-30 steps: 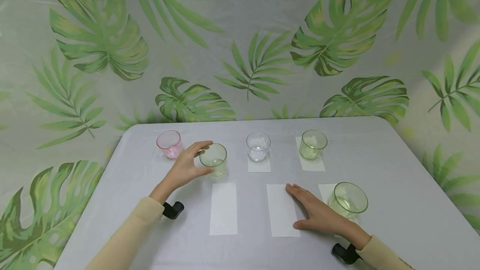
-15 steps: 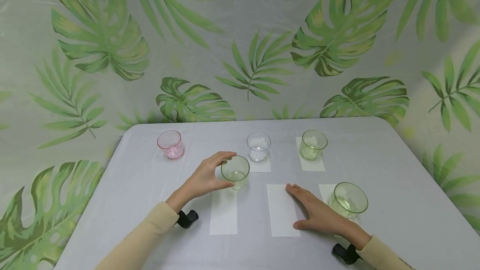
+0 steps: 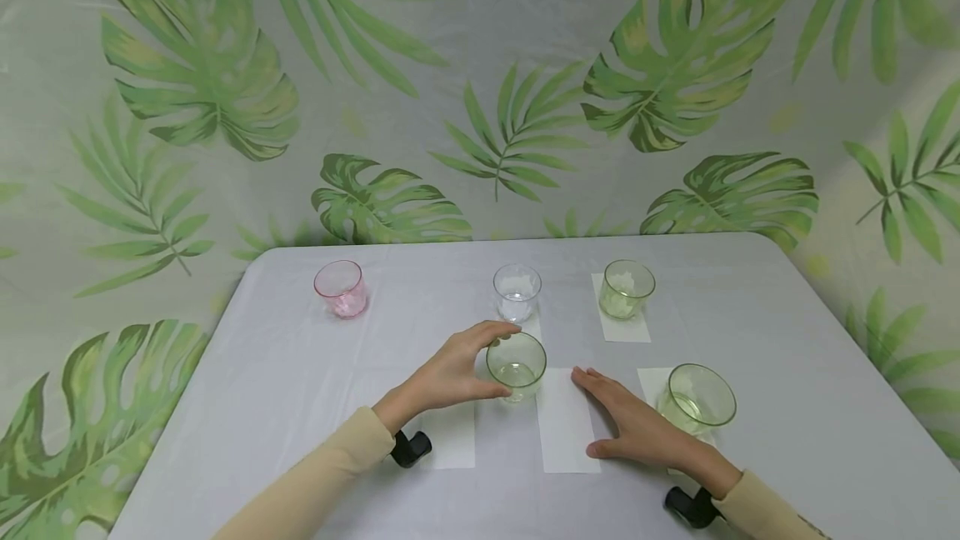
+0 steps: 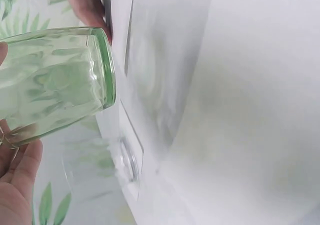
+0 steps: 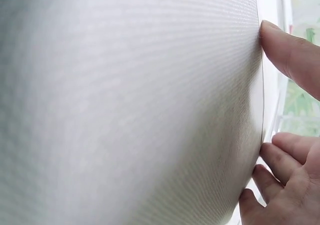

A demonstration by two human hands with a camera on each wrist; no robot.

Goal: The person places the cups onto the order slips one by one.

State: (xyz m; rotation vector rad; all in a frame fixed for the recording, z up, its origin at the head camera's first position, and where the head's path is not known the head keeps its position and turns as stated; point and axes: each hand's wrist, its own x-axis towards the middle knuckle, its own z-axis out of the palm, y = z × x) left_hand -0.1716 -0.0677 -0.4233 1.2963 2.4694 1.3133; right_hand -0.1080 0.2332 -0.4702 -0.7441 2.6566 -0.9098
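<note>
My left hand (image 3: 453, 369) grips a pale green glass cup (image 3: 517, 369) between thumb and fingers, near its rim. In the left wrist view the cup (image 4: 55, 85) is held off the table, its thick base toward the cloth. It hangs between the front left white paper (image 3: 452, 440) and the front middle white paper (image 3: 566, 432). My right hand (image 3: 637, 423) rests on the table with fingers extended, thumb and fingertips touching the right edge of the middle paper. Just beyond the right hand, another green glass cup (image 3: 701, 402) stands on a partly hidden paper (image 3: 652, 377).
At the back stand a pink glass cup (image 3: 341, 292) directly on the cloth, a clear glass cup (image 3: 517, 294) on paper, and a green glass cup (image 3: 627, 294) on another paper (image 3: 633, 332). A leaf-patterned backdrop (image 3: 510, 132) hangs behind the white table (image 3: 810, 340).
My left hand has carried the green glass cup rightward and nearer to me, from beside the pink cup to the left edge of the middle paper. The right hand stays still.
</note>
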